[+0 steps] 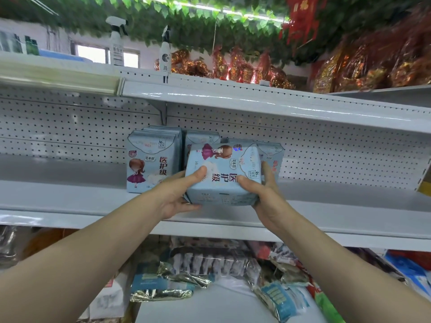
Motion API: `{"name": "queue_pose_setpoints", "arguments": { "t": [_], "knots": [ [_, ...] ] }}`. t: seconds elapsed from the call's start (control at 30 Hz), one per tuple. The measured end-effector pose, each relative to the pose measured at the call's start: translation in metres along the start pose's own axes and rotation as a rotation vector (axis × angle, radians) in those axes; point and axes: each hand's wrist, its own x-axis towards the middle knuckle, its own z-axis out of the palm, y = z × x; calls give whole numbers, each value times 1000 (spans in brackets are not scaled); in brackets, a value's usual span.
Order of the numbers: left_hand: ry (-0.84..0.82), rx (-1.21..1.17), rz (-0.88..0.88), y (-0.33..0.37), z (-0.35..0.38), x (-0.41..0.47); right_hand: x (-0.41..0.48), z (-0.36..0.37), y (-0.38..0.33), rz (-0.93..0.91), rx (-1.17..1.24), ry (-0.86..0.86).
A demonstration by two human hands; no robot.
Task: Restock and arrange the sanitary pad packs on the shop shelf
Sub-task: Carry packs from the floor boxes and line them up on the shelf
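Both hands clamp one pack (pixel 224 176), one at each end.
Left hand (pixel 177 194): thumb pressed on the pack's printed face, fingers curled beneath its near-left corner.
Right hand (pixel 263 194): thumb on the printed face at the lower right, fingers wrapped round the right end. Both forearms reach up and forward from the near edge of view.

Pack: pale blue soft wrapper with a cartoon girl in a purple dress and large red-purple characters. The print reads upside down. Its face is tilted back and a plain edge faces near. It is held just above the shelf (pixel 70 199), near the front edge.

In the way: straight behind it stand more packs, upright. The left row (pixel 151 164) is several deep, print right way up. A middle pack (pixel 201 138) and a right pack (pixel 274 155) are partly hidden by the held one. Contact with them: cannot tell.

Farther out: white pegboard (pixel 70 127) backs the shelf. The top shelf (pixel 233 99) carries two spray bottles (pixel 117 40) and red-gold bags (pixel 245 68). Green leaves (pixel 186 12) hang overhead. Below, mixed goods (pixel 210 264) in foil and plastic wrappers lie jumbled.
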Motion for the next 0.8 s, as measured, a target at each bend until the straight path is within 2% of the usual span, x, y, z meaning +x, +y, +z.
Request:
{"name": "queue_pose_setpoints", "arguments": {
  "t": [0.13,0.23,0.33,0.4,0.47,0.57,0.8],
  "knots": [
    [56,46,57,3,-2,-1,0,-1,1,28,-13,-22],
    [88,201,56,10,-3,-3,6,-2,-9,5,-57,-24],
    [134,325,202,22,2,-6,16,-4,-30,-54,-194,-11],
    [166,434,330,36,2,-6,21,-5,-48,-68,-301,-65],
    [64,545,367,52,-2,-4,25,-2,-65,-61,-422,-154],
    [-131,723,293,69,-3,-2,28,6,-82,-21,-568,-272],
    [-268,1056,331,99,-4,16,37,17,-103,37,-644,-409]
  ]
}}
